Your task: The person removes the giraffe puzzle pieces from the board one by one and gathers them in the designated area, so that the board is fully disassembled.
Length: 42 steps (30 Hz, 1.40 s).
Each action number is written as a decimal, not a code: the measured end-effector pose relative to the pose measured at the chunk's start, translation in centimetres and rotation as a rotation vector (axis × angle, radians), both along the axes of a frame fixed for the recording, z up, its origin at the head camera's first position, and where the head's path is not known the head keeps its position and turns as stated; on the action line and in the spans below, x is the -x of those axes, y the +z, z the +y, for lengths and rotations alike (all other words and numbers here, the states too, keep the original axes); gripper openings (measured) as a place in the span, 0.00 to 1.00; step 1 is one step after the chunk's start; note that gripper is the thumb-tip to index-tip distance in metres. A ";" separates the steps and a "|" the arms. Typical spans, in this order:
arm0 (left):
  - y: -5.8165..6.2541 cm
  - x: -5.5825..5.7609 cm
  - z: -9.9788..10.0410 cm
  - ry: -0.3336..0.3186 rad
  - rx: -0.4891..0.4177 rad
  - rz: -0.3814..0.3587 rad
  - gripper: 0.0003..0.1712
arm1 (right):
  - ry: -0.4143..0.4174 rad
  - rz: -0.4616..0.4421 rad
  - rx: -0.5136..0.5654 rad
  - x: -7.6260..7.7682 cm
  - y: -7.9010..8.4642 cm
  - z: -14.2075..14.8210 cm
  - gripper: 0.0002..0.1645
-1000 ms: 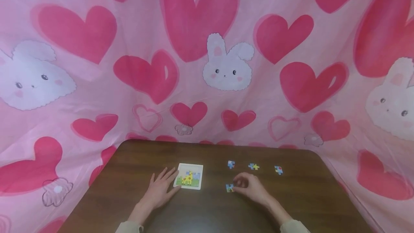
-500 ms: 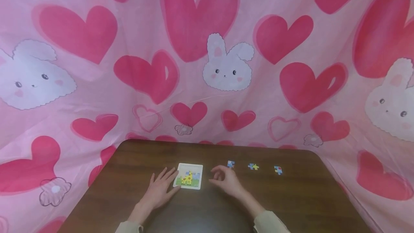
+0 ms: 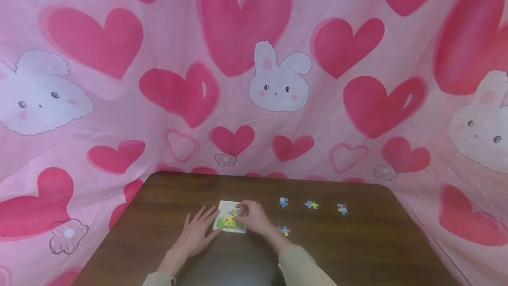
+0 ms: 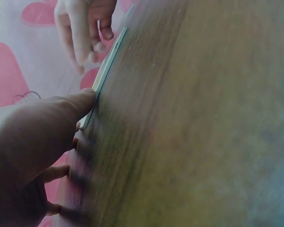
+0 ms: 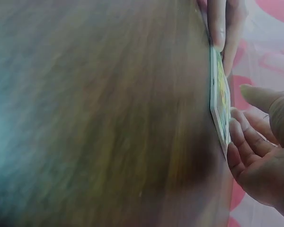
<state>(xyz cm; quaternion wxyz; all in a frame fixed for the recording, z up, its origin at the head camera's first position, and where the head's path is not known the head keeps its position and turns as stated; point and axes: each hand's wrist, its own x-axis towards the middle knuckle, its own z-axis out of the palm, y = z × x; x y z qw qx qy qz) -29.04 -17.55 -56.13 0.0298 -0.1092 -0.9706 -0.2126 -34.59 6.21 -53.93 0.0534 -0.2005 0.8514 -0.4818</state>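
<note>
My left hand (image 3: pixel 197 232) rests with spread fingers on the table, and its fingertips touch the left rim of a small white-framed jigsaw puzzle (image 3: pixel 221 207). Yellow giraffe, green grass and some blue show on the puzzle. Over its right half is my right hand (image 3: pixel 252 218), fingers bent, hiding that part. In the right wrist view, the thumb of this hand (image 5: pixel 260 146) stands apart from the fingers I can see, which reach the puzzle's near end. Whether a puzzle piece is between thumb and index finger is hidden. A blue-and-yellow puzzle piece (image 3: pixel 285 229) lies beside my right forearm.
Toward the back right of the brown table (image 3: pixel 357 250) lie a blue-and-red piece (image 3: pixel 283 202), a blue-and-yellow piece (image 3: pixel 311 205) and a blue piece with a red spot (image 3: pixel 342 208). A pink heart-and-rabbit cloth (image 3: pixel 278 118) hangs around the table.
My right hand has moved left, from the front loose puzzle piece to over the puzzle's right side. That spot's piece shows again, now with yellow at its bottom. My left hand stays put.
</note>
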 end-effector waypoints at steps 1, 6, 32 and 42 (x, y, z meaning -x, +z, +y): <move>0.0 0.0 0.0 0.002 -0.003 -0.003 0.41 | 0.007 0.004 -0.004 0.2 -0.1 -0.1 0.19; 0.0 0.0 0.1 0.000 -0.014 -0.001 0.41 | 0.038 0.077 -0.040 1.3 -1.5 -0.7 0.19; -0.2 0.0 0.0 0.015 -0.021 -0.022 0.41 | -0.061 0.071 -0.249 -0.3 0.3 -2.4 0.25; -0.1 -0.2 0.1 -0.004 -0.037 0.025 0.40 | -0.055 0.109 -0.215 -0.3 -0.7 -2.2 0.26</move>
